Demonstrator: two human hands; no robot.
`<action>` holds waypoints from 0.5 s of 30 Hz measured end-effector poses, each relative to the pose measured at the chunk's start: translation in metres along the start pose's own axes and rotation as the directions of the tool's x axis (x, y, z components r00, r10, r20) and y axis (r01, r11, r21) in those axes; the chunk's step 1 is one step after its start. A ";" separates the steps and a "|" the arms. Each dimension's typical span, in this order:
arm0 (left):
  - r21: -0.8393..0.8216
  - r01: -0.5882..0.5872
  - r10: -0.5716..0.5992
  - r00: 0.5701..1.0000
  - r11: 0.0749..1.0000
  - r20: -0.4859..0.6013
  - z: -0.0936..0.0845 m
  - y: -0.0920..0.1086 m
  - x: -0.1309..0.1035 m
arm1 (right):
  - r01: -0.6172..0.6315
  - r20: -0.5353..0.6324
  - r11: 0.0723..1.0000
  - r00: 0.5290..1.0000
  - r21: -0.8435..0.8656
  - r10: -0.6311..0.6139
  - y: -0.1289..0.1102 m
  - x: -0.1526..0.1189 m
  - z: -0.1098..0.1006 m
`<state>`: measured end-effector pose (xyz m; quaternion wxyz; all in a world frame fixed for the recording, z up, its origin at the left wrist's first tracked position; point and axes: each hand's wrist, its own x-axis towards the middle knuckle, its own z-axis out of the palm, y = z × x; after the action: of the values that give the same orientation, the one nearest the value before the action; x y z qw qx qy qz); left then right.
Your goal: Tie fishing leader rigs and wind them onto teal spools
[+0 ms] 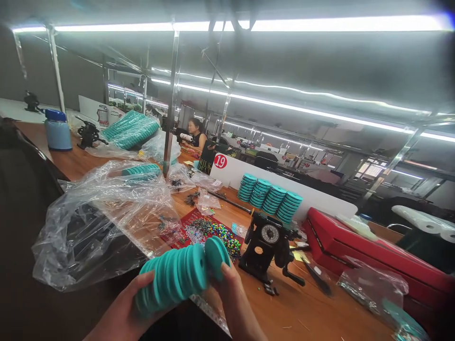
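My left hand (137, 296) is wrapped round a row of teal foam spools (174, 277), held on its side above the table's front edge. At the right end of that row, my right hand (231, 289) pinches a teal foam spool (216, 255) between thumb and fingers. This piece is tilted away from the row, with a narrow gap at the top. A round hole shows in the face of the row's end piece. Behind my hands, many coloured beads (225, 237) lie on a red sheet (190, 218).
A black hand-cranked winder (266, 244) stands right of the beads. Stacks of teal spools (270, 194) line a white divider (320, 196). A red box (369, 246) is at right. Clear plastic bags (106, 222) and a blue bottle (57, 132) are left. A person (197, 135) sits beyond.
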<state>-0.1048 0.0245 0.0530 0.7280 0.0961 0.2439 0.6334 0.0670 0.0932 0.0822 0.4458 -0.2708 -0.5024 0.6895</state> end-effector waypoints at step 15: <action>0.023 -0.010 0.011 0.998 1.000 -0.059 -0.008 0.005 -0.011 | 0.000 -0.081 0.999 0.997 -0.034 -0.003 0.025 -0.004 0.005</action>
<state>-0.1142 0.0130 0.0513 0.7161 0.0869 0.2719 0.6369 0.0560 0.0851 0.0607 0.4618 -0.3058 -0.4957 0.6690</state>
